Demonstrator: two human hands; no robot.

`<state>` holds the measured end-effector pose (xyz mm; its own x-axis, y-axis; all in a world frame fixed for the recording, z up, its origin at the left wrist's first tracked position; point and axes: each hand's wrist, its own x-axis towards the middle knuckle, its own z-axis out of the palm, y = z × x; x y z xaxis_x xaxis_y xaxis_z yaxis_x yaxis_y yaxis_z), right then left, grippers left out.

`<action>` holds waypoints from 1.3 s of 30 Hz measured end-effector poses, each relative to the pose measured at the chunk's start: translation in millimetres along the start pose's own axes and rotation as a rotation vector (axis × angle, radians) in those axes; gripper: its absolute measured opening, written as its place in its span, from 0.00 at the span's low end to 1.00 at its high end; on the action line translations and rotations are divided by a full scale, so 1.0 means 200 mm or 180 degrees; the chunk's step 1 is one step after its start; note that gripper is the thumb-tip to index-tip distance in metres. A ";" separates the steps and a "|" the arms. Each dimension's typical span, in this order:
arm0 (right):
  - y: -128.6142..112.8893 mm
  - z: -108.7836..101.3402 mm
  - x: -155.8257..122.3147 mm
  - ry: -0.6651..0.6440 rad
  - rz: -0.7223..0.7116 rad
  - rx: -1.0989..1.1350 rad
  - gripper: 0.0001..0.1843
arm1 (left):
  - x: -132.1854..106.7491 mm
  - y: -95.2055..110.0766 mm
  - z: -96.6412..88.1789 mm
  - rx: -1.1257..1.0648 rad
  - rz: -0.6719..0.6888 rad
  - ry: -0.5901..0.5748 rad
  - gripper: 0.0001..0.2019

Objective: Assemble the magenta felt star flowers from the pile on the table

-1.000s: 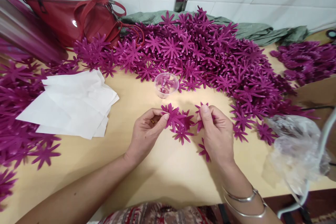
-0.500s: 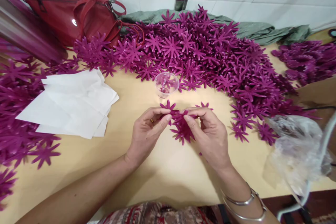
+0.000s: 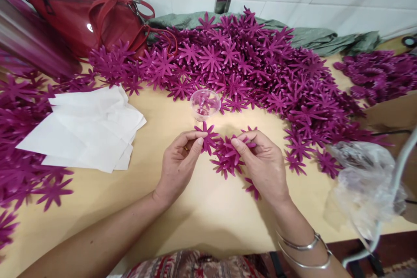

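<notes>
My left hand (image 3: 179, 167) pinches one magenta artificial flower piece (image 3: 208, 138), star-shaped with narrow petals, between thumb and fingertips. A short gap to the right, my right hand (image 3: 263, 165) pinches another magenta flower piece (image 3: 235, 150) by its petals. Beneath and beside the right fingers lie a few more loose flower pieces (image 3: 224, 167) on the table, some partly hidden by that hand. A clear plastic cup (image 3: 205, 105) stands just beyond my fingertips; what it contains is hard to make out.
A large heap of magenta flower pieces (image 3: 254, 69) runs along the back, with another pile (image 3: 19, 139) at left. White paper sheets (image 3: 84, 128) lie left of my hands. A red handbag (image 3: 74, 21) stands behind them. A crumpled clear plastic bag (image 3: 368, 182) sits at right.
My hands have drawn apart slightly, and the flower pieces that met between the fingertips are now separate, one in each hand. Another loose piece shows beside the right hand.
</notes>
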<state>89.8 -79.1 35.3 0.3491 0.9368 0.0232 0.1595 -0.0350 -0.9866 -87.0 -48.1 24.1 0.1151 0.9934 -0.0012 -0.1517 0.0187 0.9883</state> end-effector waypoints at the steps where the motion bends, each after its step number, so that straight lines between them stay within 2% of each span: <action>1: 0.00 0.00 0.00 -0.0002 -0.0002 -0.0034 0.08 | 0.00 0.00 0.00 -0.0004 0.0002 0.0007 0.09; 5: 0.00 0.01 -0.01 -0.0094 -0.0204 -0.0271 0.07 | 0.00 -0.01 -0.01 -0.0002 0.0050 0.0011 0.08; 9: -0.02 -0.03 0.00 -0.0454 -0.0773 -0.0840 0.09 | 0.00 -0.02 -0.03 0.0006 0.0151 0.0059 0.09; 14: 0.00 -0.21 -0.04 0.0340 -0.1174 -0.1688 0.13 | -0.01 -0.02 -0.04 0.0049 0.0364 0.0263 0.09; 16: 0.07 -0.29 -0.10 0.0347 -0.1227 -0.2129 0.21 | -0.01 -0.03 -0.04 0.0071 0.0463 0.0339 0.09; 18: 0.15 -0.34 -0.17 -0.0056 -0.1012 -0.2690 0.36 | -0.02 -0.02 -0.04 0.0136 0.0658 0.0362 0.09; 20: 0.23 -0.36 -0.21 -0.0366 -0.1125 -0.3051 0.46 | -0.03 -0.02 -0.04 0.0277 0.0977 0.0242 0.09; 22: 0.28 -0.35 -0.21 -0.0487 -0.1261 -0.3284 0.50 | -0.04 -0.01 -0.04 0.0473 0.1339 -0.0044 0.10; 25: 0.30 -0.27 -0.15 -0.0569 -0.1352 -0.3468 0.55 | -0.06 0.02 -0.04 0.0700 0.1870 -0.0528 0.12; 27: 0.29 -0.19 -0.12 -0.0695 -0.1469 -0.3516 0.57 | -0.08 0.03 -0.03 0.0773 0.2198 -0.0804 0.14; 29: 0.29 -0.07 -0.12 -0.0787 -0.1614 -0.3571 0.54 | -0.11 0.04 -0.02 0.0821 0.2465 -0.1040 0.14; 31: 0.28 0.06 -0.14 -0.0839 -0.1677 -0.3672 0.46 | -0.13 0.04 0.00 0.0872 0.2698 -0.1231 0.12; 34: 0.25 0.25 -0.16 -0.1265 -0.1836 -0.3624 0.43 | -0.16 0.05 0.02 0.0977 0.2990 -0.1412 0.10; 36: 0.20 0.37 -0.15 -0.1629 -0.1858 -0.3451 0.48 | -0.18 0.06 0.03 0.1032 0.3127 -0.1426 0.10; 39: 0.13 0.49 -0.08 -0.1827 -0.1838 -0.3197 0.52 | -0.18 0.07 0.03 0.1025 0.3215 -0.1409 0.11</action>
<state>-1.3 -60.9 -5.9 -0.4067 0.9097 0.0836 0.8608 0.4122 -0.2984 -87.9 -83.4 38.8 0.4286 0.4104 0.8049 -0.1203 -0.8570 0.5010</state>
